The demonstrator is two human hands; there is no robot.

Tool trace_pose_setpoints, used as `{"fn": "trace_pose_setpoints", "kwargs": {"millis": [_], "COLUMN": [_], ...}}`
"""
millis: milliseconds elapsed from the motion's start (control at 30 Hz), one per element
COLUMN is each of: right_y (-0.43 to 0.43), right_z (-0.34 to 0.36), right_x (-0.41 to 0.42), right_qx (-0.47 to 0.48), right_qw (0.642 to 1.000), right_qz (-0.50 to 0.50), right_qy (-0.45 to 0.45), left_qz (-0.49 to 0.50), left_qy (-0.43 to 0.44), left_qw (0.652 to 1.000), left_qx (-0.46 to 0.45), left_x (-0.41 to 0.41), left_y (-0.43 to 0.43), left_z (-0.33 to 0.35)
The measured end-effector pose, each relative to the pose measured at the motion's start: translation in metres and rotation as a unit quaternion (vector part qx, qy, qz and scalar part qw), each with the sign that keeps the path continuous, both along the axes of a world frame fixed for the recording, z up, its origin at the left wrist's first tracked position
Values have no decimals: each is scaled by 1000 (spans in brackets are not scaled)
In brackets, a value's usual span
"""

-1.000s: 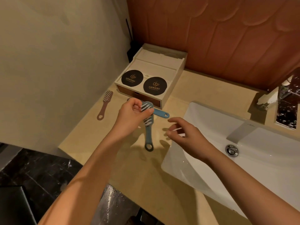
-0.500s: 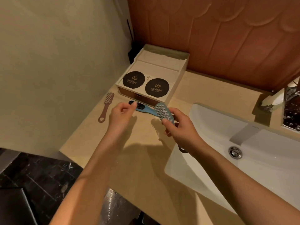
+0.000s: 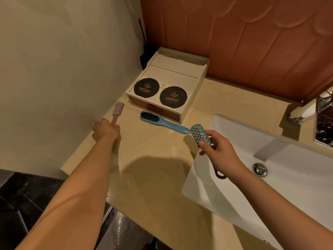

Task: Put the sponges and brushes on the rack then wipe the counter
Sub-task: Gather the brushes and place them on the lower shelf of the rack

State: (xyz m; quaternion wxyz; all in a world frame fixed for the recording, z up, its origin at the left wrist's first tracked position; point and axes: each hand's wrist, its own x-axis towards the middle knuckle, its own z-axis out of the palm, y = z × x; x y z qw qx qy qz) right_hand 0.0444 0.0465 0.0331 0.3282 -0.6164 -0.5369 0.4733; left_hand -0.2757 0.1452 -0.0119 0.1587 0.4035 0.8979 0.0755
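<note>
Head view shows the left hand [image 3: 105, 129] now closed around the handle of the pink brush [image 3: 118, 111] at the far left of the counter [image 3: 153, 177], close to the wall. Half a second ago that hand was touching the bristle end of the blue brush with black bristles [image 3: 158, 120]; it has since let go of it and moved left. That blue brush lies flat on the counter just in front of the white drawer box [image 3: 167, 83], its handle pointing right toward the sink [image 3: 270, 159]. The right hand [image 3: 219, 153] holds the blue-grey scrub brush [image 3: 199, 134] raised over the near left rim of the sink, bristles facing up, a dark loop hanging below the palm; it took this brush over from the left hand within the last second. So two brushes are in hand and one remains loose. No rack and no sponges are visible, so none of the items has been stored yet, and wiping is likely still some way off.
</note>
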Motion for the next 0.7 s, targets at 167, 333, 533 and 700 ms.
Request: {"fn": "trace_pose_setpoints", "kwargs": {"millis": [167, 333, 533, 700], "right_y": [-2, -3, -10, -23], "right_z": [-1, -2, -3, -1], "right_x": [9, 11, 17, 37], "right_qx": [-5, -9, -8, -7], "right_qw": [1000, 1000, 1000, 999], "right_qz": [2, 6, 2, -40], "right_qy": [5, 4, 14, 36], "left_qz": [13, 22, 17, -17], "left_qy": [-37, -107, -252, -337], "left_qw": [999, 993, 967, 938], "left_qx": [-32, -32, 18, 72], "left_x": [-4, -9, 3, 33], "left_y": [6, 6, -19, -55], "left_z": [-2, 8, 16, 32]}}
